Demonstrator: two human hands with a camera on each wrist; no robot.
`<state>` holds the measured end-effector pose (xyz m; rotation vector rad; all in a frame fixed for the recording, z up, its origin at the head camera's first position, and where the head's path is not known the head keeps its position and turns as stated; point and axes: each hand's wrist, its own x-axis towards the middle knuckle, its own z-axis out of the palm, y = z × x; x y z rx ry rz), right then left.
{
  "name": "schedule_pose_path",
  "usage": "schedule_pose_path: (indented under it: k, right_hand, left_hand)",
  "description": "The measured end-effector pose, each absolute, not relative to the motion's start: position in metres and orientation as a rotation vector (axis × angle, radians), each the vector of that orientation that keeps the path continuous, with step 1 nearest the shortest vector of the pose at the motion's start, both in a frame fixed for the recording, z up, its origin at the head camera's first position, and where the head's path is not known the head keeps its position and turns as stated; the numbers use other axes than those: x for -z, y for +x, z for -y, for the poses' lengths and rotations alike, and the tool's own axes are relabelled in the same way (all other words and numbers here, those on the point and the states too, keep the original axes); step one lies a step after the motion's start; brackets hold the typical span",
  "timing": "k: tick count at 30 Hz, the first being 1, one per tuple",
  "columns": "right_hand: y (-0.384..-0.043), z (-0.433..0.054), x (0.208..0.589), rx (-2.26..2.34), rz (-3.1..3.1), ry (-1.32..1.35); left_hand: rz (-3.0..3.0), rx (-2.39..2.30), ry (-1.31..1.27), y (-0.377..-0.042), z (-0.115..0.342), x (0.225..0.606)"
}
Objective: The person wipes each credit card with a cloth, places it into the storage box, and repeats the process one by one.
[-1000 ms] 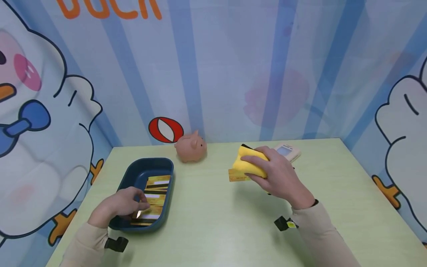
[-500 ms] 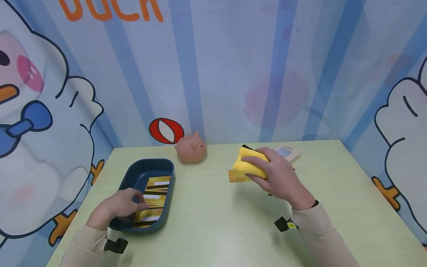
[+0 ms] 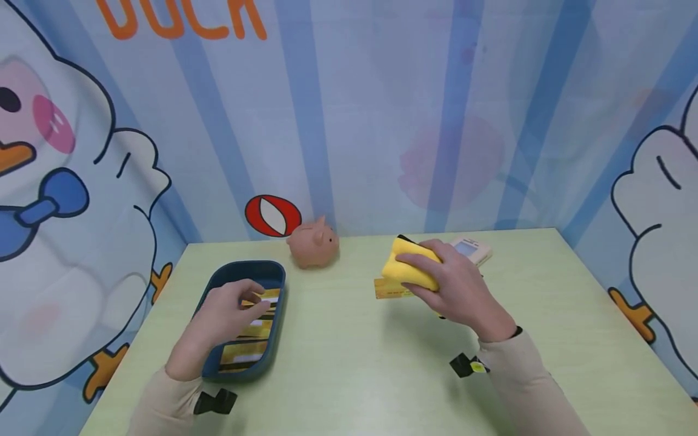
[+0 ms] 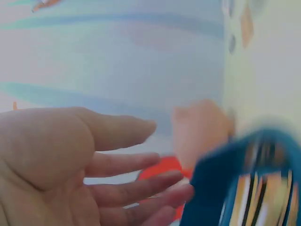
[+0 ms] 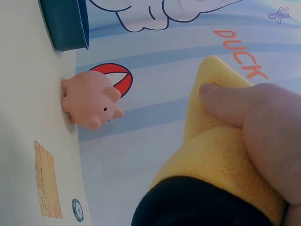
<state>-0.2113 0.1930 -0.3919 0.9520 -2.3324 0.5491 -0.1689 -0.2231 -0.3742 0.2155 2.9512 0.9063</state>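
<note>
My left hand [image 3: 229, 309] hovers over a dark blue tray [image 3: 217, 271], its fingers loosely bent and nothing between them. The left wrist view confirms the bare palm of the left hand [image 4: 89, 165]. Inside the tray lie several gold cards [image 3: 243, 356] with black stripes, partly covered by the hand. My right hand [image 3: 455, 287] grips a soft yellow plush piece [image 3: 410, 266] with a black part at one end. In the right wrist view, a thumb presses into the yellow fabric [image 5: 207, 141]. A gold card [image 3: 391, 289] lies on the table below it.
A pink piggy bank [image 3: 313, 243] stands at the back, beyond the tray. Behind the right hand lies a pale device [image 3: 473, 249] with a small screen. A round chip [image 5: 77, 210] shows near the card in the right wrist view. A printed curtain [image 3: 371, 121] hangs behind the table.
The left hand has lifted from the cards at the tray's near end and moved up and to the right. The near cards shifted slightly earlier. The right hand has stayed in place.
</note>
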Motion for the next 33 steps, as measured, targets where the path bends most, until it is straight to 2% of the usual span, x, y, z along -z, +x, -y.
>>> schedule_pose_path:
  k: [8,15,33]
  right_hand:
    - [-0.210,-0.196,0.392,-0.545,2.325,0.959]
    - [-0.211,-0.195,0.391,-0.556,2.279,0.956]
    - [-0.214,-0.197,0.389,-0.555,2.255,0.956]
  left_hand:
    - [-2.867,-1.226,0.391,-0.173,0.160,0.373]
    - [-2.835,-1.351,0.488,-0.186,0.116,0.390]
    - [-2.829,-1.220,0.497,-0.242,0.060,0.456]
